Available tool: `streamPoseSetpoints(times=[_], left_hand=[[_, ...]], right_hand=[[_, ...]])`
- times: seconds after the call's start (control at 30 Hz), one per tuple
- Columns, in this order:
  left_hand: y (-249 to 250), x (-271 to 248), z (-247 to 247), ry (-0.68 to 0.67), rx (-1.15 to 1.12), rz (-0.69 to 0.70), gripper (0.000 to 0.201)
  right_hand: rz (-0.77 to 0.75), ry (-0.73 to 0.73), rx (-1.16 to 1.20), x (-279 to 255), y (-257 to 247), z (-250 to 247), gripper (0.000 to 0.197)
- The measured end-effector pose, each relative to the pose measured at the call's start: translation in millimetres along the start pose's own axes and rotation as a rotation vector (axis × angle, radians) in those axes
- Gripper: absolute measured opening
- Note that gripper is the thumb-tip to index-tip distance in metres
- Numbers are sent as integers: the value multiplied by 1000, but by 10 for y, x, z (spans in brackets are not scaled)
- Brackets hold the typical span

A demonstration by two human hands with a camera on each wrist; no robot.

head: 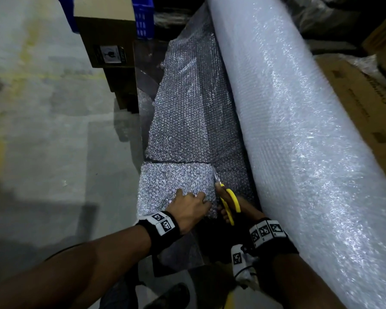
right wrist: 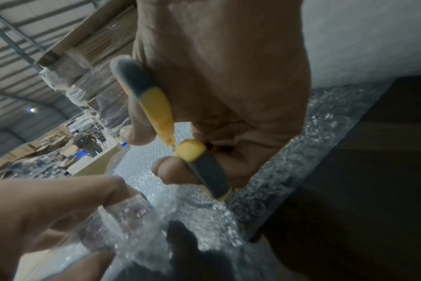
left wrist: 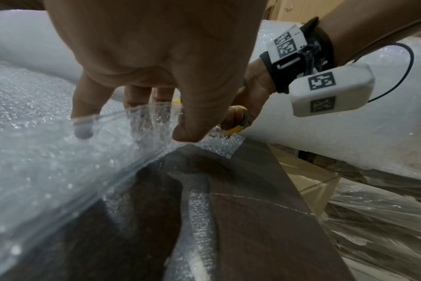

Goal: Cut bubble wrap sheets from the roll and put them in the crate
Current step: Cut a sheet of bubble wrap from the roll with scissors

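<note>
A big white bubble wrap roll point(head: 288, 108) lies slanted along the right. Its unrolled sheet point(head: 192, 108) spreads left of it over a dark board point(left wrist: 252, 209). A cross cut parts off a near piece point(head: 176, 179). My left hand point(head: 191, 205) pinches that piece's near edge, thumb on top and fingers under the film point(left wrist: 108, 144). My right hand point(head: 245, 210) grips yellow-handled scissors point(head: 231, 202); their blades sit in the wrap between the piece and the roll. In the right wrist view the scissor handles point(right wrist: 156, 106) are drawn close together.
A blue crate point(head: 143, 18) stands at the far end behind a brown cardboard box point(head: 107, 41). More cartons point(head: 354, 103) lie right of the roll. Grey concrete floor point(head: 42, 130) stretches to the left. A person stands far off in the warehouse point(right wrist: 87, 142).
</note>
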State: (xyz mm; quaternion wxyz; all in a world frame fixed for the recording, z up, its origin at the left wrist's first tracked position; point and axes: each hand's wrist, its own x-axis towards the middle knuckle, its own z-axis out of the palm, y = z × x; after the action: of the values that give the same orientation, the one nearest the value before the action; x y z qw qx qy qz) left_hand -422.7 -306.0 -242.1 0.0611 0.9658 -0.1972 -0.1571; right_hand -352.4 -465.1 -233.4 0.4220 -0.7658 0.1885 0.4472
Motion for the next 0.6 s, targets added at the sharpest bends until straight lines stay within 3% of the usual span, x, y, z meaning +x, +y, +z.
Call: streamPoseSetpoints(times=[0.3, 0.6], left_hand=[[3, 16, 11, -24, 7, -24, 23], [27, -14, -18, -11, 14, -30, 28]], right_hand=[[-12, 28, 85, -14, 81, -22, 55], [-7, 28, 85, -71, 67, -4, 59]])
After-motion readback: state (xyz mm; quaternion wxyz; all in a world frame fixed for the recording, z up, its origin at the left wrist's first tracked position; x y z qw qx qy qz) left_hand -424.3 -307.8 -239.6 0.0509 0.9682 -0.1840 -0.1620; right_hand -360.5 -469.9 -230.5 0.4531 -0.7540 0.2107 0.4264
